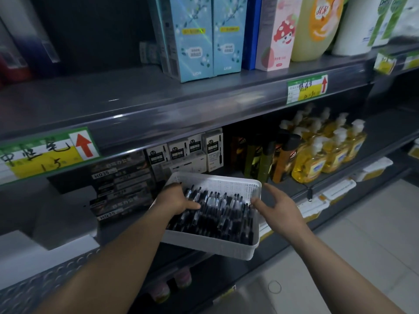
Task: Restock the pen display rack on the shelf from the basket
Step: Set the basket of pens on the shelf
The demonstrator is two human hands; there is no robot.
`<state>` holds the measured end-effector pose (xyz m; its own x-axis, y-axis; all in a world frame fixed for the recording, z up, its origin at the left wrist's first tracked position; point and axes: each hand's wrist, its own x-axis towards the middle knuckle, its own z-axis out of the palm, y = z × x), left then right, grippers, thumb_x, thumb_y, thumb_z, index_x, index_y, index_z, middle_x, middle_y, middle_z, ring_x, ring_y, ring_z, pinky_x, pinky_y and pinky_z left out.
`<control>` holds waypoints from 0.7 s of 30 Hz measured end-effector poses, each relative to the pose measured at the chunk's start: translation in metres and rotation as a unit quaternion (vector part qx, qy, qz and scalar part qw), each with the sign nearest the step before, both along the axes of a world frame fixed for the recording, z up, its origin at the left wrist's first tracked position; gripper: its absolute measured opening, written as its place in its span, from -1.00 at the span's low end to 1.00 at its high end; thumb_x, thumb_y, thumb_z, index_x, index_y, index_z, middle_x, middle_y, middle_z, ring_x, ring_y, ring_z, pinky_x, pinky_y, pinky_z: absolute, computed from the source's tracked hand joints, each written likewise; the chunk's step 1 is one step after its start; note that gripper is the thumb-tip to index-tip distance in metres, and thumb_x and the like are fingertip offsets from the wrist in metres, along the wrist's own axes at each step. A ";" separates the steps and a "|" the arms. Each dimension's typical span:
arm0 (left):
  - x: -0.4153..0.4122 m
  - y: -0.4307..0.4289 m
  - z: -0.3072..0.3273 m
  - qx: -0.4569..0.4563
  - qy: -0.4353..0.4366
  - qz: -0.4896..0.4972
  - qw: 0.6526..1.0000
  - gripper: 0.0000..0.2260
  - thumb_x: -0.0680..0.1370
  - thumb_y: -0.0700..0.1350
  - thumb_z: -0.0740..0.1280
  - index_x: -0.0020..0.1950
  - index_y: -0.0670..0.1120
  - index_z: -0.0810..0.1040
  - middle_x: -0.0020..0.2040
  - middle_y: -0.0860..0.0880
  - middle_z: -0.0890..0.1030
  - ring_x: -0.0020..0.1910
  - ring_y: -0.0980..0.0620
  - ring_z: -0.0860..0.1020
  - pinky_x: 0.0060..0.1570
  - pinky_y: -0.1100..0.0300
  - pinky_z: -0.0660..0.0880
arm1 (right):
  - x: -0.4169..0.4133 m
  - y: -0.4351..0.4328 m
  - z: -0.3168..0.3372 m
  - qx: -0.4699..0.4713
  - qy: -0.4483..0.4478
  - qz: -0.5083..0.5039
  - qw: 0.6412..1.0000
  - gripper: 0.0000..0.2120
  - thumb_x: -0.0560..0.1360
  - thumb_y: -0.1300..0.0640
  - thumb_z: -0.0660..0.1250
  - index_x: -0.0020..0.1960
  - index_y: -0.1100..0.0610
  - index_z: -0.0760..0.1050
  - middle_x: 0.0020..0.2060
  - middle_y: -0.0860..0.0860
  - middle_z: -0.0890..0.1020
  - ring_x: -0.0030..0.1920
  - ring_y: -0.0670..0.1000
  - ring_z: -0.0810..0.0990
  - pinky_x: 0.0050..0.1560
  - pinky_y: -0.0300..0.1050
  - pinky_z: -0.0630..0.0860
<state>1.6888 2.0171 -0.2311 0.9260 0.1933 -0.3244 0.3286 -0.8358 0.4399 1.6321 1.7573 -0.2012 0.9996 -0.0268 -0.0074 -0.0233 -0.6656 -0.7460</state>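
Note:
A white perforated basket [213,244] full of black pens [217,215] juts out in front of the middle shelf. My left hand [175,198] grips its left rim, thumb lying across the pens. My right hand [280,208] is at the basket's right rim with fingers spread straight and the thumb touching the rim; it holds nothing. Behind the basket, on the shelf, stands the white pen display rack [188,155] with 0.5 pen cartons along its back.
Stacked dark HQ35 boxes [122,184] sit left of the rack. Dark bottles [260,155] and yellow pump bottles [326,150] stand to the right. The upper shelf edge [181,118] overhangs, carrying tall cartons. Pale floor tiles [362,234] lie at the right.

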 end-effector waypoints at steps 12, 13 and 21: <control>0.004 -0.003 -0.017 -0.055 0.011 0.008 0.998 -0.39 0.37 0.08 0.55 0.26 -0.21 0.44 0.22 -0.11 0.51 0.20 -0.13 0.50 0.11 0.12 0.44 | 0.007 -0.001 -0.016 0.007 0.025 -0.002 1.000 -0.44 0.53 -0.14 0.28 0.47 0.01 0.30 0.39 0.04 0.44 0.22 0.07 0.54 0.08 -0.09 0.41; 0.005 0.000 -0.018 -0.073 0.009 0.007 0.997 -0.44 0.37 0.06 0.55 0.22 -0.20 0.48 0.17 -0.06 0.53 0.17 -0.11 0.53 0.13 0.12 0.46 | 0.007 -0.001 -0.016 0.006 0.026 -0.002 1.000 -0.45 0.53 -0.14 0.28 0.47 0.02 0.30 0.38 0.05 0.44 0.20 0.07 0.55 0.04 -0.12 0.40; 0.003 0.015 -0.007 -0.188 0.003 0.009 0.982 -0.90 0.50 -0.09 0.44 -0.08 -0.09 0.57 -0.10 -0.11 0.66 -0.03 -0.14 0.63 0.09 0.07 0.54 | 0.006 0.001 -0.011 0.011 0.020 -0.006 1.000 -0.47 0.55 -0.11 0.27 0.46 0.04 0.31 0.41 0.04 0.41 0.33 0.07 0.45 0.15 -0.11 0.38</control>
<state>1.6917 2.0318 -0.2385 0.9210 0.0752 -0.3822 0.3460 -0.6087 0.7140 1.6378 1.7579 -0.2118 0.9981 -0.0387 -0.0482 -0.0617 -0.6477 -0.7594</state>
